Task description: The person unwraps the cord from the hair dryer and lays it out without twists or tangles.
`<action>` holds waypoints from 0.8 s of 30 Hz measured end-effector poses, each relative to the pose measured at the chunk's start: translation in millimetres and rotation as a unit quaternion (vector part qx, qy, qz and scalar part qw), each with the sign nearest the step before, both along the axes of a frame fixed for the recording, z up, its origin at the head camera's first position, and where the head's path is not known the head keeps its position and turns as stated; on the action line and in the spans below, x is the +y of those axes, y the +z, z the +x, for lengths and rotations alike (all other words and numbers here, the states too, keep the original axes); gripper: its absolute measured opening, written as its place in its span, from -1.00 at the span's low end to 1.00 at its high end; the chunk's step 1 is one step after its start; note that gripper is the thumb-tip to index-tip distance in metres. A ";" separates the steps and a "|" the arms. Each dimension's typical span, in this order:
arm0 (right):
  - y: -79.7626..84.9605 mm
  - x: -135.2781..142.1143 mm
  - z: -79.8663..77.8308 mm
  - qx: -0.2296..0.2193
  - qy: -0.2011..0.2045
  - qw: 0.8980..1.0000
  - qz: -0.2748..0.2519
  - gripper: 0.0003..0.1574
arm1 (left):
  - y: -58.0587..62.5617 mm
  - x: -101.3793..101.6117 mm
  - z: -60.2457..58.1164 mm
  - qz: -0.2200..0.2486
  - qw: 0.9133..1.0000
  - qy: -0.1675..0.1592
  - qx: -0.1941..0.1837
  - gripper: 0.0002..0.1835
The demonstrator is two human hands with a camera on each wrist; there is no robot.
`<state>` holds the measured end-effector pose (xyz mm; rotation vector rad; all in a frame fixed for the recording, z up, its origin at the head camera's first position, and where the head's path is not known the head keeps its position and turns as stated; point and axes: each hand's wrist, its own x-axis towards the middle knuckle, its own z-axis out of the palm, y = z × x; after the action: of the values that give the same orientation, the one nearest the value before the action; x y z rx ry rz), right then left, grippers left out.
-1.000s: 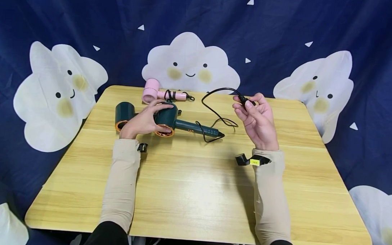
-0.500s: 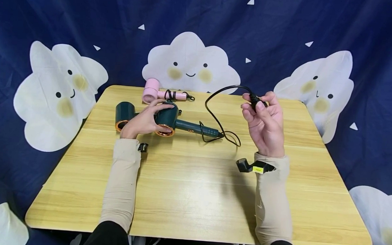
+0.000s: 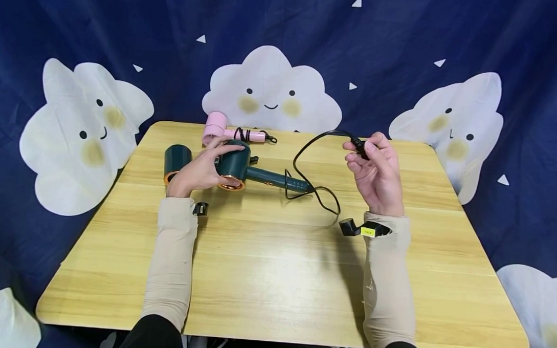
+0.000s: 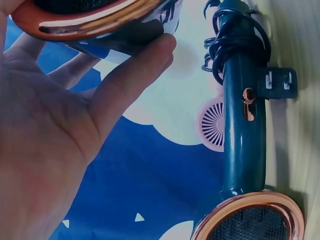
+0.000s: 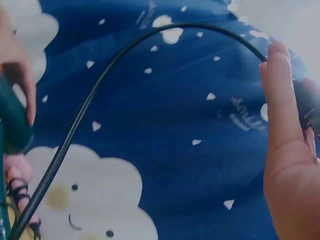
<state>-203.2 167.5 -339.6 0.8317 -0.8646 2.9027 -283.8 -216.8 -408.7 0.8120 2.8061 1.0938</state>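
Observation:
My left hand [image 3: 197, 171] grips the barrel of a dark green hair dryer [image 3: 234, 162] with a copper rim, thumb at the rim and fingers over the top. Its handle points right. In the left wrist view this dryer's rim [image 4: 100, 22] shows above the thumb. My right hand [image 3: 380, 170] pinches the black plug [image 3: 361, 147] of the cord, raised above the table. The cord [image 3: 302, 152] loops down to the handle's end. A second green hair dryer [image 3: 177, 159] lies to the left, partly hidden by my left hand; its cord is wound round its handle [image 4: 245, 150].
A pink hair dryer [image 3: 214, 126] with its cord wrapped round the handle lies at the table's back edge. The wooden table [image 3: 275, 276] meets a dark blue cloud-print curtain [image 3: 284, 20] behind. Wrist cameras sit on both forearms.
My right hand has shifted right with the plug, then dipped slightly, and the cord loop has moved with it. My left hand has moved the held hair dryer a little left.

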 end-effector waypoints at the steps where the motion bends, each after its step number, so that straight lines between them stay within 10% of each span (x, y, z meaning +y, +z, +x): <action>1: 1.7 0.5 2.2 0.007 0.006 1.000 -0.014 -0.93 | 1.2 -0.2 0.1 0.000 1.000 0.000 0.004 -0.05; 13: 22.7 2.3 32.2 0.073 0.025 0.985 -0.152 -0.79 | 5.4 -2.1 0.7 -0.001 1.000 0.012 0.016 -0.04; 24: -1.7 13.2 -0.6 0.011 0.063 0.997 0.037 -0.89 | 6.5 -4.7 2.8 0.025 0.999 0.012 0.039 0.00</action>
<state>-203.8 180.7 -341.3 0.9574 -0.9576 2.9779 -281.0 -221.5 -402.2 0.8460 2.8686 1.1667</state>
